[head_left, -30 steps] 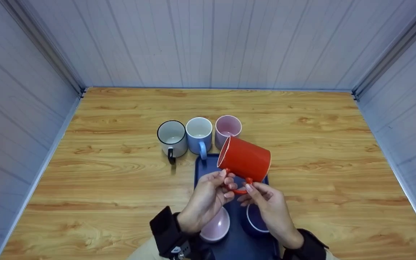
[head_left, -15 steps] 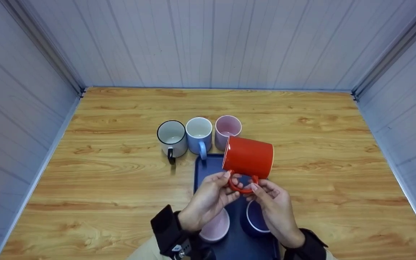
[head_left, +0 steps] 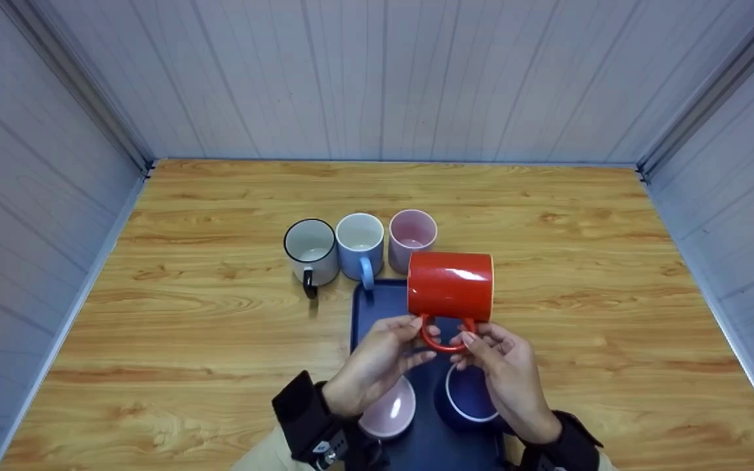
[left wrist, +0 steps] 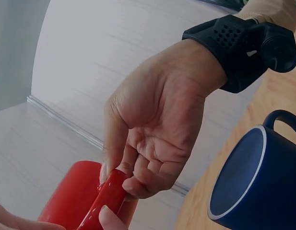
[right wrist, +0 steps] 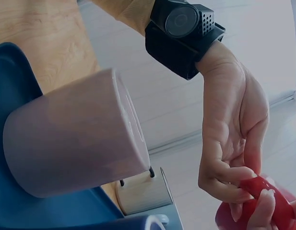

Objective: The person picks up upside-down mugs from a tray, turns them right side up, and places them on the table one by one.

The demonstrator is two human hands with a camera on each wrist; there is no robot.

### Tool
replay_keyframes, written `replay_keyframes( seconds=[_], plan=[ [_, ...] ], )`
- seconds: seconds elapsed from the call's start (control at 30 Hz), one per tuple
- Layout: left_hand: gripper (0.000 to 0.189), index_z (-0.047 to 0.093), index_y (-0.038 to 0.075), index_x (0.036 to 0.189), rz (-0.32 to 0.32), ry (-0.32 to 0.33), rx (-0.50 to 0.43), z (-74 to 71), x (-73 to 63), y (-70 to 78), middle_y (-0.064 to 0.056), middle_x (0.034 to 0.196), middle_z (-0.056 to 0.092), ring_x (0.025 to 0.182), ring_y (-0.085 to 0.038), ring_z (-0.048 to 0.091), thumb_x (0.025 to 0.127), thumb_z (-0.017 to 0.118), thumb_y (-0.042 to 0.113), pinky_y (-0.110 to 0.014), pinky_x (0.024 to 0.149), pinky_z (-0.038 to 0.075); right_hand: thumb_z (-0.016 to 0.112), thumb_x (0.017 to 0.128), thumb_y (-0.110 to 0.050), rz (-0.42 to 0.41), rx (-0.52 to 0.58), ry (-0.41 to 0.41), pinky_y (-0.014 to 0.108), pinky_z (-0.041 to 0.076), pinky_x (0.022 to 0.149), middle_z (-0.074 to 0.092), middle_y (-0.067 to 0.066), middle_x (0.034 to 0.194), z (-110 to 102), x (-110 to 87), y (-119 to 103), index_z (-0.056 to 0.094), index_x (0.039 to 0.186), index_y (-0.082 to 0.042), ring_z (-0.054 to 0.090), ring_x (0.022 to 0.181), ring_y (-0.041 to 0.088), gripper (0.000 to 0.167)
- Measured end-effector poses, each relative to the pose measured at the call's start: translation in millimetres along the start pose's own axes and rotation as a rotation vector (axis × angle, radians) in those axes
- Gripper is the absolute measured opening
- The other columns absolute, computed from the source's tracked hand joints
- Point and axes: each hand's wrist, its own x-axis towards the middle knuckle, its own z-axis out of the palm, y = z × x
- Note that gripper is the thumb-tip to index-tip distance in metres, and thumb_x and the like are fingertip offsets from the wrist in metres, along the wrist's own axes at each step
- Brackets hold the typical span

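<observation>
My left hand [head_left: 374, 361] and right hand [head_left: 509, 376] hold a glossy red mug [head_left: 450, 282] above the blue tray. The mug lies on its side in the air, its handle [head_left: 446, 347] towards me. With thumb and fingers, the left hand pinches the handle's left end. The right hand pinches its right end, seen closely in the left wrist view, where the right hand [left wrist: 155, 124] grips the red handle [left wrist: 107, 199]. Below the hands, a pink mug [head_left: 388, 413] and a navy mug [head_left: 472, 396] stand on the tray, each partly covered.
Behind the tray [head_left: 370, 314] stand three mugs in a row: a white one with black rim [head_left: 315, 258], a light blue one [head_left: 354, 258] and a pink one [head_left: 410, 242]. Panel walls [head_left: 377, 78] enclose the wooden table [head_left: 187, 294] on three sides.
The red mug has turned from a slant to nearly level. Its pale-rimmed mouth at the left has rotated out of sight. Both hands have shifted slightly right, keeping their pinch on the handle.
</observation>
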Motion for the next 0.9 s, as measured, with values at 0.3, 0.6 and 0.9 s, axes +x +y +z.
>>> replay_keyframes(
  seconds=[0.3,0.6,0.9],
  plan=[
    [0.018,0.059,-0.001,0.094,-0.002,-0.043,0.115,-0.5,-0.3,3.4,-0.005,0.087,0.060,0.085,-0.017,0.056,0.096,0.044,0.009,-0.033,0.083,0.046,0.054,0.088,0.005,0.009,-0.028,-0.015,0.034,0.053,0.063,0.066,0.010,0.079,-3.3,0.5,-3.4,0.051,0.095,0.013,0.064,0.063,0.020,0.011],
    [0.031,0.051,-0.011,0.117,0.063,-0.102,0.248,-1.8,-2.4,3.8,-0.010,0.104,0.060,0.099,-0.020,0.056,0.095,0.047,0.010,-0.037,0.091,0.042,0.055,0.087,0.004,-0.025,-0.087,0.012,0.038,0.053,0.062,0.064,0.014,0.078,-10.5,1.9,-10.9,0.051,0.095,0.015,0.064,0.062,0.024,0.013],
    [0.040,0.043,-0.011,0.128,0.123,-0.098,0.316,-5.7,-5.0,8.8,-0.019,0.121,0.053,0.112,-0.027,0.050,0.095,0.047,0.012,-0.038,0.094,0.040,0.056,0.087,0.005,-0.027,-0.155,0.062,0.037,0.053,0.062,0.065,0.015,0.078,-16.1,5.8,-18.3,0.052,0.096,0.014,0.064,0.061,0.023,0.014]
  ],
)
